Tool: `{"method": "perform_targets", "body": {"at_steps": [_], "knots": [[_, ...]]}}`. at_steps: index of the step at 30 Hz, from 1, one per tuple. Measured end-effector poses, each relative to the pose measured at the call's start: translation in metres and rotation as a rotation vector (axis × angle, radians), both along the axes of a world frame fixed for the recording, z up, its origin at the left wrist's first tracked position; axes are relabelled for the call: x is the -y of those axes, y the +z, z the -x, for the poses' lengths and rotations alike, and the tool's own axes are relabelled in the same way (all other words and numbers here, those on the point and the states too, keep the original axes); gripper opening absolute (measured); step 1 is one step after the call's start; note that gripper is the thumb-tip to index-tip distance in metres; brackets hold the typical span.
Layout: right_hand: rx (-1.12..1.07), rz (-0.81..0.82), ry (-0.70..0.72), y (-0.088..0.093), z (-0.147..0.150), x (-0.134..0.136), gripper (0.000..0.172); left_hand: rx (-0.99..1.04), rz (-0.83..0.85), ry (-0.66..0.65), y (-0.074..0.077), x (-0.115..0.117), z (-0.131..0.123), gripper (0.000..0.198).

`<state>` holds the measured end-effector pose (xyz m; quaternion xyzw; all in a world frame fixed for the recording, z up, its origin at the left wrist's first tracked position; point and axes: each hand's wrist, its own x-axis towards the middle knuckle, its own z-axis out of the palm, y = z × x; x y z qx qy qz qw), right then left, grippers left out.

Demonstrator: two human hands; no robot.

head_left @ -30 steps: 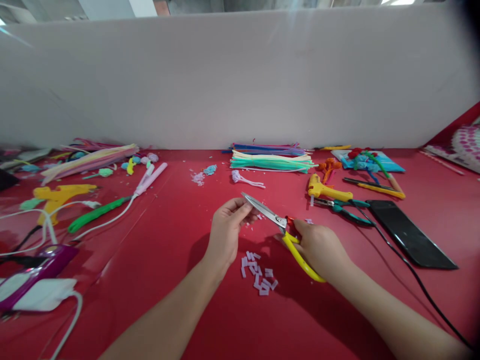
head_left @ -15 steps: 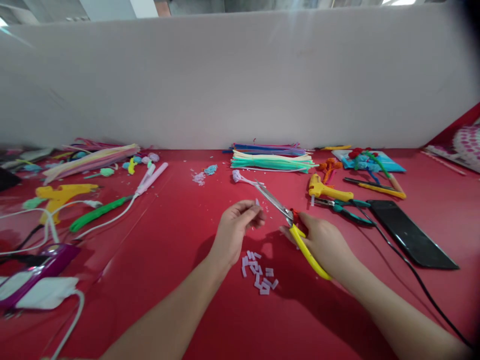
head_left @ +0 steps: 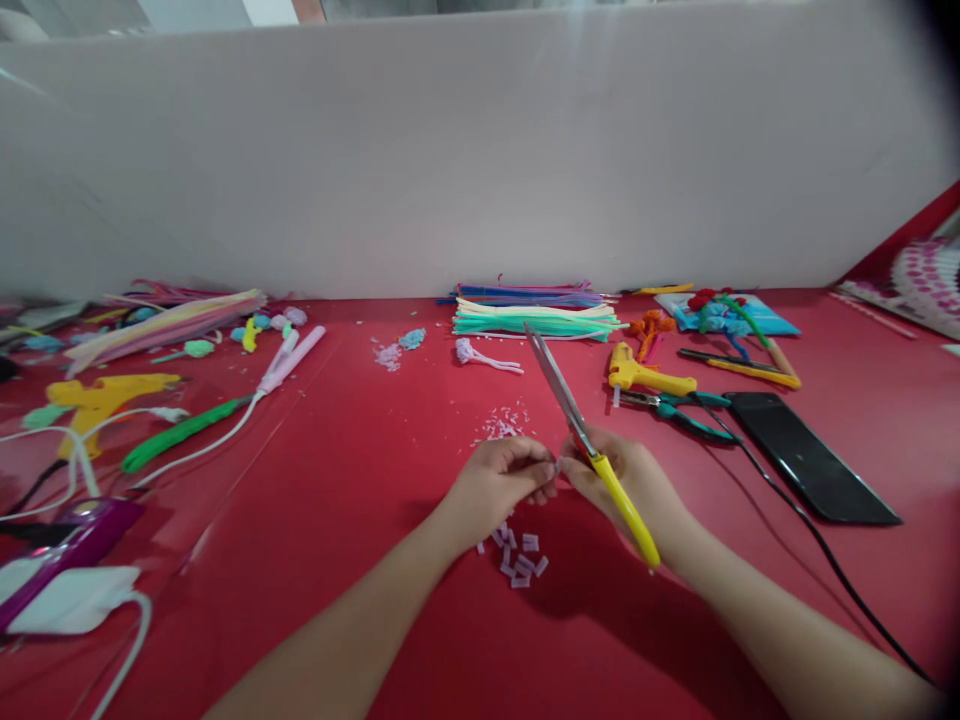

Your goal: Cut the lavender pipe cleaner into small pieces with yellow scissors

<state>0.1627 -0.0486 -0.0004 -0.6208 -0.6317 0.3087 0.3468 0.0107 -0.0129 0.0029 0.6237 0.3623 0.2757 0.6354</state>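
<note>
My right hand (head_left: 630, 480) is closed around yellow-handled scissors (head_left: 574, 410), whose blades point up and away toward the far side of the table. Its thumb and finger meet the fingertips of my left hand (head_left: 506, 480). A tiny pale lilac piece (head_left: 557, 465) shows between the two hands, pinched by my left fingers and mostly hidden. Just below my hands lies a loose group of short lilac pieces (head_left: 523, 570). Fine lilac clippings (head_left: 504, 424) are scattered beyond my left hand. Farther back rests a lilac pipe-cleaner flower (head_left: 487, 357) with two stems.
Bundled pipe cleaners (head_left: 536, 320) lie by the white partition (head_left: 480, 160). On the right are a yellow glue gun (head_left: 649, 376), pliers (head_left: 686, 415) and a black phone (head_left: 814, 460). A second glue gun (head_left: 97, 400), a green-handled tool (head_left: 180, 435) and white cables stand left.
My hands have come together at the fingertips. The scissors have swung more upright, away from the lilac piece, and the clippings behind my left hand are now uncovered.
</note>
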Motion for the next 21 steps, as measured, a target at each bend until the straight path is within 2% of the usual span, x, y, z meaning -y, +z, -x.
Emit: {"method": "perform_targets", "body": {"at_steps": [5, 8, 10, 13, 18, 21], "knots": [[0.083, -0.022, -0.037, -0.007, 0.001, -0.001, 0.012, -0.177, -0.318, 0.120, 0.001, 0.007, -0.001, 0.007], [0.135, -0.027, -0.039, -0.007, 0.003, -0.001, 0.012, -0.231, -0.384, 0.132, -0.001, 0.010, -0.002, 0.009], [0.176, -0.024, -0.037, -0.005, 0.003, -0.001, 0.015, -0.203, -0.357, 0.144, -0.002, 0.010, -0.002, 0.009], [0.298, -0.037, -0.044, -0.001, -0.001, -0.002, 0.022, -0.066, -0.212, 0.193, -0.001, 0.004, 0.000, 0.008], [0.621, -0.042, -0.111, 0.004, -0.007, -0.003, 0.031, 0.237, -0.050, 0.420, 0.003, -0.011, 0.010, 0.013], [0.711, -0.045, -0.077, 0.003, -0.006, -0.002, 0.033, 0.370, -0.033, 0.463, 0.004, -0.015, 0.014, 0.012]]}}
